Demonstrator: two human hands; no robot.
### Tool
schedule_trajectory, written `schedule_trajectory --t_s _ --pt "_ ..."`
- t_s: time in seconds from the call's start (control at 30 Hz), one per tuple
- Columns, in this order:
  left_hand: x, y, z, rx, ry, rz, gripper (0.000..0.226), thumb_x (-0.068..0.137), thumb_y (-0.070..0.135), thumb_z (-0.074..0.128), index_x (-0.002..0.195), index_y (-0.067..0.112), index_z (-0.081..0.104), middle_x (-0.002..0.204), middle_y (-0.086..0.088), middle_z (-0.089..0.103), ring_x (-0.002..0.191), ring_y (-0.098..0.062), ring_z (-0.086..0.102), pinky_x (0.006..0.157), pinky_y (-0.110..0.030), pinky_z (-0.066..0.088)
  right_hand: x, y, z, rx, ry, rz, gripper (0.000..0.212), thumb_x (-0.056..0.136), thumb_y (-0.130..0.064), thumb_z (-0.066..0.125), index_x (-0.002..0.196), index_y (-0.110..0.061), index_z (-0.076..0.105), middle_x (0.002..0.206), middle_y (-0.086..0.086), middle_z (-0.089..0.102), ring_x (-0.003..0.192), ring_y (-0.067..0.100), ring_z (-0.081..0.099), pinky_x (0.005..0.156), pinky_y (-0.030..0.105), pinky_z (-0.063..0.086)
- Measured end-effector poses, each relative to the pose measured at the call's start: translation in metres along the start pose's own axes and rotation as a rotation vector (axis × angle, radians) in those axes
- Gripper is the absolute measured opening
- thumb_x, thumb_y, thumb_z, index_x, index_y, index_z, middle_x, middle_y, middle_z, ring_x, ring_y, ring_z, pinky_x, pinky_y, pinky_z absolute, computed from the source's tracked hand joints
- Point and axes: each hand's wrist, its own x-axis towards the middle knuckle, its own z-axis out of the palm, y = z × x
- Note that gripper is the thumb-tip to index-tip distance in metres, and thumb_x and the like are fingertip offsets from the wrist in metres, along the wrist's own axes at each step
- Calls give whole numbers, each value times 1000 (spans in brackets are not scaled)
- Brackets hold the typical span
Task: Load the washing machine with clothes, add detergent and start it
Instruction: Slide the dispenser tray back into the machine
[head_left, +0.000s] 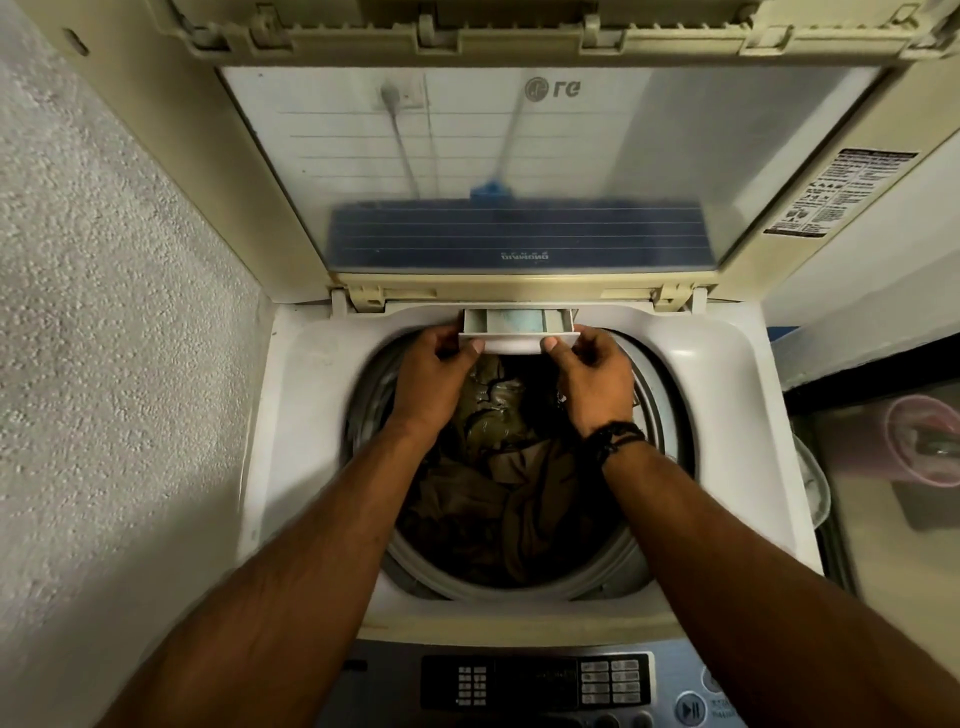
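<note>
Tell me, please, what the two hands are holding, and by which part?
Both hold the detergent drawer by its front lip: left hand pinches the left end, right hand the right end.

Both bare forearms reach forward over the open drum (519, 467), converging toward its far rim. The left hand (434, 379) sits at the left end of the detergent drawer (519, 332), thumb on the drawer's front lip, fingers curled beneath. The right hand (592, 379) mirrors it at the right end, thumb on top, fingers tucked under. A dark braided band (615, 439) wraps the right wrist
</note>
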Motion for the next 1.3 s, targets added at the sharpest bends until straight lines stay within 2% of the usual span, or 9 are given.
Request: schedule_trajectory --t_s 0.23,0.37,0.57,0.77,0.9,0.97,1.03,1.13,1.3 --pt "9 7 3 -24 68 -39 44 78 55 70 109 25 60 107 9 67 103 -11 65 93 -45 54 11 -4 9 -13 100 29 49 82 -40 79 118 -18 54 122 1 60 110 16 58 102 33 48" --pt "7 4 4 -77 72 -60 48 70 62 69 105 30 60 108 9 68 104 -11 65 94 -44 54 8 4 12 48 92 54 39 83 -41 77 107 -21 53 111 4 65 102 21 64 93 38 53" --pt "10 2 8 -155 82 -70 39 85 44 70 114 19 59 112 2 67 105 -13 65 87 -39 58 17 4 14 195 100 156 29 86 -37 75 105 -20 60 101 5 75 89 24 72 71 40 58" --pt "15 9 14 -175 139 -120 35 83 45 71 106 20 62 103 7 69 101 -12 66 92 -44 55 23 -6 17 119 149 145 22 88 -36 72 98 -23 57 100 0 72 91 18 71 88 45 59" --pt "11 11 14 -128 113 -123 24 83 53 68 92 30 63 101 10 69 99 -12 66 91 -45 55 20 -7 13 -23 144 54 30 88 -42 71 101 -15 62 97 -2 70 92 18 67 77 28 55" --pt "6 17 13 -15 112 -55 24 86 50 66 92 28 63 99 9 69 96 -12 65 88 -36 54 19 -9 10 -119 109 -21 31 89 -43 70 100 -15 62 95 -3 67 90 17 65 68 20 48" --pt "0 21 10 244 159 154 29 87 46 66 97 20 60 101 3 66 93 -13 63 79 -29 52 16 -12 7 -268 96 -148 31 88 -47 69 96 -18 61 96 -4 64 89 19 63 72 28 50" --pt "-5 22 4 739 236 543 34 87 45 65 108 21 55 113 -2 53 99 -18 55 72 -33 53 13 -10 -1 -562 188 -476 34 86 -44 72 104 -19 57 111 2 55 92 21 59 81 40 52" --pt "-2 23 0 1037 223 665 43 88 42 65 126 29 52 127 -4 45 110 -25 52 79 -44 53 16 -12 -10 -845 203 -666 42 85 -36 72 123 -23 59 132 13 47 113 31 52 88 46 49"
